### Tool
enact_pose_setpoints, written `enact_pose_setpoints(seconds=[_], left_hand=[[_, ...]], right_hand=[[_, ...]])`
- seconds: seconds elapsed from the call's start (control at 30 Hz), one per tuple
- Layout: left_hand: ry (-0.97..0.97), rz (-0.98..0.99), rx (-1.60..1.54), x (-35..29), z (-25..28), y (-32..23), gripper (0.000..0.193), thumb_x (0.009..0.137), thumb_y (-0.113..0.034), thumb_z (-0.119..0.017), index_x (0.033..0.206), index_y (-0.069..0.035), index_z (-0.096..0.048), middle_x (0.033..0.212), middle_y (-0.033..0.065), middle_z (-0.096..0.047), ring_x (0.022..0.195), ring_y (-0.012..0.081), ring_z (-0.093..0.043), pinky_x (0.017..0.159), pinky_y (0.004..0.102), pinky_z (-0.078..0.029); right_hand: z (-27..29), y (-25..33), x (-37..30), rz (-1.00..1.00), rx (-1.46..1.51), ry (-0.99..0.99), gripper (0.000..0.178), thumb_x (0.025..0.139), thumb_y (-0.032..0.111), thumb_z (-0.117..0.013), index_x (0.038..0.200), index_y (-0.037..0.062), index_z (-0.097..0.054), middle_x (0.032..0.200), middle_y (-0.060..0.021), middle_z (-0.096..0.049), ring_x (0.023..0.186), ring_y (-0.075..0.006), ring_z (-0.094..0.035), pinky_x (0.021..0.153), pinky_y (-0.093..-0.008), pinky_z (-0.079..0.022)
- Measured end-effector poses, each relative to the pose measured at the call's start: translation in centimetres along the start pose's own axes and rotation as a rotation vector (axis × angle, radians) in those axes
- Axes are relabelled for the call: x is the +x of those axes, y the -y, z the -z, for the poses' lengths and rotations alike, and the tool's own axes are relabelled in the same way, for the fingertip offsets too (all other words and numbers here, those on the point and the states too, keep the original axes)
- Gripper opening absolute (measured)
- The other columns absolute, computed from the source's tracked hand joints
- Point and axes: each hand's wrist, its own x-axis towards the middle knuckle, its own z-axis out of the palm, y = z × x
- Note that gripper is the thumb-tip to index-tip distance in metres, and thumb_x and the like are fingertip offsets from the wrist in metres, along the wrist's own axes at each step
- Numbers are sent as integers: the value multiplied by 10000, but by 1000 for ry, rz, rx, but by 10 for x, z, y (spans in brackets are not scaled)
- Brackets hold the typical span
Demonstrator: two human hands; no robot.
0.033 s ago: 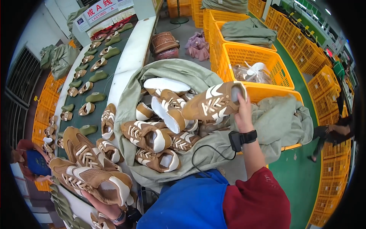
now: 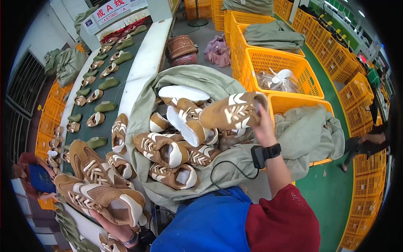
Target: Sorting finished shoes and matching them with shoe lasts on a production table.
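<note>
My right hand [image 2: 265, 131] grips a brown sneaker [image 2: 230, 112] with white stripes and white laces by its heel, thumb at the collar. The shoe is held level above a green cloth-lined container [image 2: 140, 98] filled with similar brown shoes [image 2: 161, 149], some showing white soles. At lower left, my left hand [image 2: 110, 224] is under a mesh-topped brown sneaker [image 2: 100, 195]; its fingers are hidden beneath the shoe. A second brown sneaker [image 2: 90, 161] lies against the first, and I cannot tell whether the hand bears it too.
Beside the container runs a dark green conveyor [image 2: 90, 122] with shoes and green shoe lasts. Yellow crates [image 2: 289, 63] stand at right, one draped with green cloth [image 2: 308, 134]. A black cable [image 2: 222, 166] hangs near my right wrist. A co-worker [image 2: 35, 174] is at far left.
My right hand and its sneaker have shifted slightly downward, the shoe turning a little. A person walking at the far right has moved a bit. My left hand looks unmoved.
</note>
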Motion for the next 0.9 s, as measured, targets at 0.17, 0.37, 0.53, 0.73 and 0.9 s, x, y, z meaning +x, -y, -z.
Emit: enact_pose_setpoints(seconds=[0.17, 0.37, 0.53, 0.73, 0.9], left_hand=[[-69, 41, -57, -7, 2, -6, 528, 932, -385, -373, 1317, -27, -324, 1291, 75, -418, 1169, 198, -421, 1002, 334, -318], [-59, 73, -87, -12, 9, -8, 510, 931, -379, -381, 1307, -37, -343, 1265, 72, -445, 1141, 198, -447, 985, 334, -340], [31, 43, -39, -7, 27, -2, 505, 931, -382, -380, 1293, -31, -360, 1240, 78, -467, 1110, 201, -469, 972, 335, -352], [19, -50, 122, -17, 45, -27, 472, 935, -370, -365, 1244, -17, -422, 1194, 78, -502, 1085, 186, -484, 939, 319, -368], [-225, -205, 839, -22, 95, -46, 406, 937, -332, -371, 1137, -9, -515, 1069, 68, -565, 966, 136, -532, 862, 279, -407]], right_hand=[[9, -53, -9, -838, 329, 249, 442, 906, 370, -406, 1170, 18, -448, 1116, -168, -503, 969, -258, -543, 741, -306, -519], [10, -80, 16, -1110, 333, 332, 509, 900, 416, -352, 1055, -49, -493, 942, -152, -560, 713, -191, -542, 624, -264, -506], [-11, -70, 20, -1135, 197, 605, 502, 908, 391, -340, 1072, -60, -486, 909, -164, -557, 680, -190, -524, 585, -283, -481], [-54, -57, -2, -421, -526, 957, 301, 859, 69, -497, 1137, -44, -488, 1055, -173, -577, 889, -234, -581, 735, -290, -468], [-104, -49, 26, -179, -943, 847, 396, 852, 136, -539, 1211, -9, -453, 1154, -70, -526, 1022, -143, -515, 844, -267, -425]])
